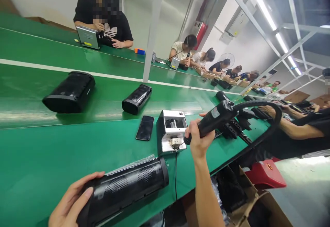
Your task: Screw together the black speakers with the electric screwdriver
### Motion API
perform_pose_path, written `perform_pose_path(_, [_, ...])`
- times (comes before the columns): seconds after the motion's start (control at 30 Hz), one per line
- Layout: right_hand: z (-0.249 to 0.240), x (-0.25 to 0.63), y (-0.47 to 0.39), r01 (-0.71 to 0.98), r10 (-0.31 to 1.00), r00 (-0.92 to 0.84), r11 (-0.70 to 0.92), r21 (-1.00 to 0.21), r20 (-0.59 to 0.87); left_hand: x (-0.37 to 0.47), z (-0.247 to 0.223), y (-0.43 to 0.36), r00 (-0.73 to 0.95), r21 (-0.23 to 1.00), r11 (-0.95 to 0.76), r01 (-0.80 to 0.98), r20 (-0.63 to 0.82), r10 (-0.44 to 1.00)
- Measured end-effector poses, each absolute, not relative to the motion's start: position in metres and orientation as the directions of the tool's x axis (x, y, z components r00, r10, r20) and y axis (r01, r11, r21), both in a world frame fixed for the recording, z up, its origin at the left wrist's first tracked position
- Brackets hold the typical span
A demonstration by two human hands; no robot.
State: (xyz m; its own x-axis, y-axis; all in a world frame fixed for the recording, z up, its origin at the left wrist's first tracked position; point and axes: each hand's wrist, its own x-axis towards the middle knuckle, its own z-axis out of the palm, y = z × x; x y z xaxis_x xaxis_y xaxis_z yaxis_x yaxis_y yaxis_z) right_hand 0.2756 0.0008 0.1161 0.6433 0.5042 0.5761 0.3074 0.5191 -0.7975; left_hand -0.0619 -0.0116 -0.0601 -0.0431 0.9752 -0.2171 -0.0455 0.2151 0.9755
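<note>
At the lower left, my left hand [74, 199] grips one end of a long black casing [126, 182] with two perforated patches; it lies tilted over the green bench. My right hand [199, 136] is wrapped round a black electric screwdriver [215, 117], whose thick cable arcs off to the right. The driver's tip end points left at the metal pick-up block of a small white-and-black screw feeder [172, 131]. Whether the bit touches a screw there is too small to tell. Behind the casing shows a strip of clear plastic film [144, 160].
A phone [145, 128] lies left of the feeder. Two black casings, one larger [70, 92] and one smaller [137, 99], rest on the green belt beyond. Cardboard boxes [268, 208] and a red stool [268, 174] stand below the bench edge. Several co-workers sit along the line.
</note>
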Motion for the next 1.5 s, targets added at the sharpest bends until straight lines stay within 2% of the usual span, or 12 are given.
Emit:
perform_pose_path(0.13, [0.129, 0.268, -0.019, 0.226, 0.582, 0.621, 0.509, -0.831, 0.525, -0.06, -0.061, -0.014, -0.018, 0.986, 0.147, -0.076, -0.149, 0.989])
perform_pose_path(0.3, [0.17, 0.236, -0.029, 0.156, 0.556, 0.603, 0.621, -0.768, 0.572, -0.06, -0.063, -0.013, 0.049, 0.995, 0.071, -0.075, -0.067, 0.997])
perform_pose_path(0.43, [0.19, 0.207, -0.02, 0.081, 0.605, 0.525, 0.664, -0.744, 0.598, -0.055, -0.062, -0.014, 0.028, 0.993, 0.071, -0.092, -0.069, 0.997])
perform_pose_path(0.57, [0.197, 0.199, -0.009, -0.01, 0.617, 0.53, 0.691, -0.723, 0.582, -0.052, -0.064, -0.016, 0.001, 0.989, 0.084, -0.124, -0.084, 0.996])
perform_pose_path(0.63, [0.197, 0.204, -0.007, 0.031, 0.593, 0.534, 0.699, -0.715, 0.603, -0.052, -0.064, -0.016, 0.015, 0.986, 0.096, -0.133, -0.095, 0.995])
perform_pose_path(0.73, [0.189, 0.222, -0.008, 0.204, 0.507, 0.563, 0.68, -0.704, 0.652, -0.053, -0.064, -0.016, 0.015, 0.982, 0.128, -0.14, -0.127, 0.992])
perform_pose_path(0.83, [0.174, 0.247, -0.009, 0.386, 0.434, 0.583, 0.595, -0.705, 0.687, -0.055, -0.066, -0.014, 0.003, 0.976, 0.155, -0.153, -0.157, 0.988])
perform_pose_path(0.9, [0.164, 0.263, -0.008, 0.427, 0.433, 0.592, 0.547, -0.72, 0.68, -0.055, -0.069, -0.013, 0.005, 0.973, 0.165, -0.161, -0.167, 0.986])
perform_pose_path(1.1, [0.133, 0.283, 0.01, 0.402, 0.422, 0.638, 0.53, -0.747, 0.644, -0.058, -0.069, -0.01, -0.026, 0.97, 0.198, -0.14, -0.204, 0.979])
perform_pose_path(1.27, [0.119, 0.283, 0.005, 0.311, 0.568, 0.611, 0.468, -0.827, 0.551, -0.06, -0.068, -0.01, -0.026, 0.967, 0.193, -0.163, -0.2, 0.979])
perform_pose_path(1.4, [0.138, 0.276, -0.019, 0.28, 0.599, 0.605, 0.456, -0.845, 0.524, -0.058, -0.071, -0.01, -0.017, 0.971, 0.163, -0.178, -0.168, 0.986])
perform_pose_path(1.5, [0.171, 0.256, -0.031, 0.241, 0.536, 0.615, 0.57, -0.785, 0.578, -0.055, -0.071, -0.012, -0.02, 0.971, 0.135, -0.195, -0.141, 0.99])
